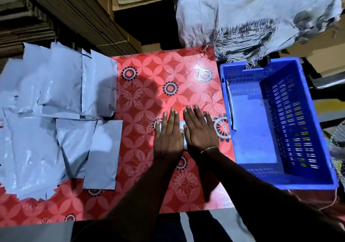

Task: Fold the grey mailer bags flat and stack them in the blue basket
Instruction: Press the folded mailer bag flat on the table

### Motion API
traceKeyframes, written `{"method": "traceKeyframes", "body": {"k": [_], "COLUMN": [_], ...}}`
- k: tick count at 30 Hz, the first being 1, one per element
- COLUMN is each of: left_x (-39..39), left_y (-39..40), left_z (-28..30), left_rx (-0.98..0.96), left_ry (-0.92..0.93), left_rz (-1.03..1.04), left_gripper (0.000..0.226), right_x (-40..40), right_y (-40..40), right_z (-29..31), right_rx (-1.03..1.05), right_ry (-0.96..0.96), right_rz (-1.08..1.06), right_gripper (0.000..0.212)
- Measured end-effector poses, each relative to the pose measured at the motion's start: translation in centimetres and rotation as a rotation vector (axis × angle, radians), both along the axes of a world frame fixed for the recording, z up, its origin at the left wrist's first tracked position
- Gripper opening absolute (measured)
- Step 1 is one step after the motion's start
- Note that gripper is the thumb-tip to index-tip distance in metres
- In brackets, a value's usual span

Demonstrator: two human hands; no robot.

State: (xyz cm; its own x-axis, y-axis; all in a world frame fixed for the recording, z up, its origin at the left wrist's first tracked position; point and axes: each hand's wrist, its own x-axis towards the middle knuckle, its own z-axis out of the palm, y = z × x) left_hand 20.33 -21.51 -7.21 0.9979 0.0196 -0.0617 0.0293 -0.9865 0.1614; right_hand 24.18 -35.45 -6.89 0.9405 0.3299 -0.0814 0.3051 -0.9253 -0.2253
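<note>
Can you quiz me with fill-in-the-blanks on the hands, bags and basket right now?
1. Both hands, left and right, press ____ on a folded bag.
2. The basket is coloured ____.
3. The unfolded bags lie to the ____ of the hands.
4. The right wrist wears a ____.

Missing: flat; blue; left; bangle

A red floral table cover point(158, 70) gleams under bright light; stacked flat cardboard point(78, 12) stands behind it.

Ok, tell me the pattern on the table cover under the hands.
Red table cover with pale petal circles and dark flower medallions, seen in the head view.
</note>
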Motion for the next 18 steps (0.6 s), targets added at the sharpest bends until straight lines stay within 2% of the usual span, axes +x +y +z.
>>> {"method": "traceKeyframes", "body": {"k": [12, 18], "left_x": [-0.24, 0.23], "left_y": [-0.20, 0.23], "left_z": [0.30, 0.04], "left_rx": [0.026, 0.030], "left_ry": [-0.048, 0.025], "left_rz": [-0.006, -0.014], "left_gripper": [0.058, 0.063], "right_x": [0.04, 0.29], "right_y": [0.10, -0.35], "right_z": [0.15, -0.23], "right_rx": [-0.002, 0.009], "right_ry": [0.019, 0.038], "right_rz": [-0.015, -0.005], "right_gripper": [0.059, 0.059]}}
